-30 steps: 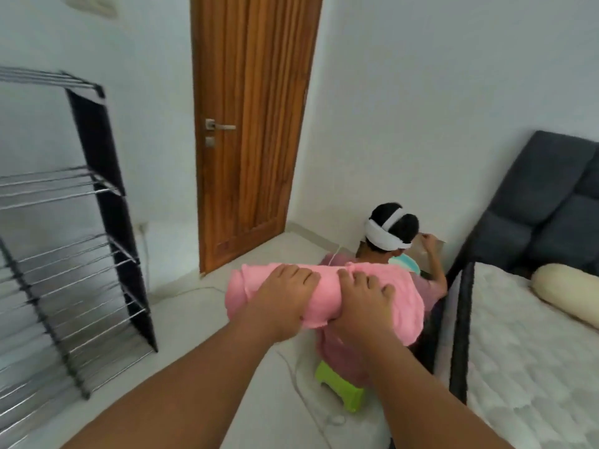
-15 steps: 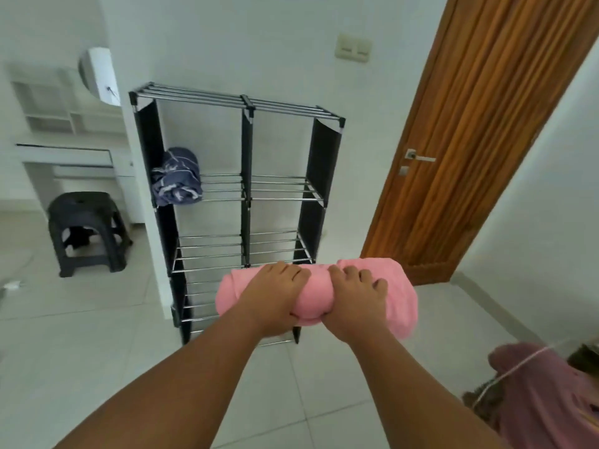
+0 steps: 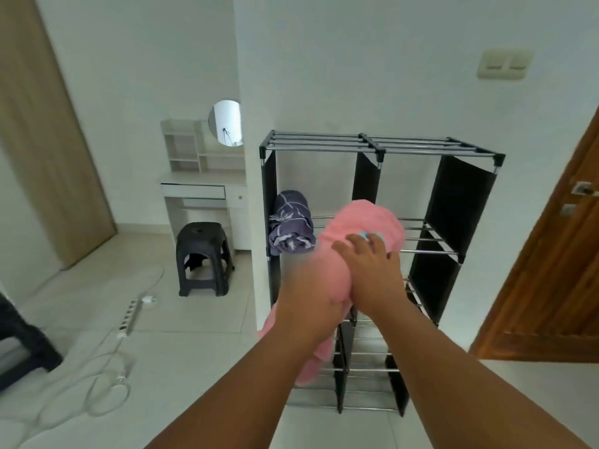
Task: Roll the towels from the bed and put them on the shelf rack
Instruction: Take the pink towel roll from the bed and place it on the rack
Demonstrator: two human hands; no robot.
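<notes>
I hold a rolled pink towel [image 3: 363, 225] in both hands, its far end pointing into the upper tier of the black shelf rack [image 3: 453, 205]. My left hand [image 3: 308, 296] grips the near part of the roll, blurred by motion. My right hand [image 3: 372, 273] lies over the roll's right side, fingers spread on it. A loose end of the pink towel hangs down below my left wrist. A rolled dark blue towel [image 3: 291, 225] lies on the upper shelf in the rack's left compartment, just left of the pink roll.
The rack stands against a white wall, with a wooden door [image 3: 557, 270] to its right. A black plastic stool [image 3: 202, 257] and a white vanity desk [image 3: 204, 189] stand to the left. A power strip [image 3: 129, 314] and white cables lie on the tiled floor.
I have moved closer to the rack. The pink roll has turned from crosswise to pointing into the upper shelf, and one end has come loose and hangs down.
</notes>
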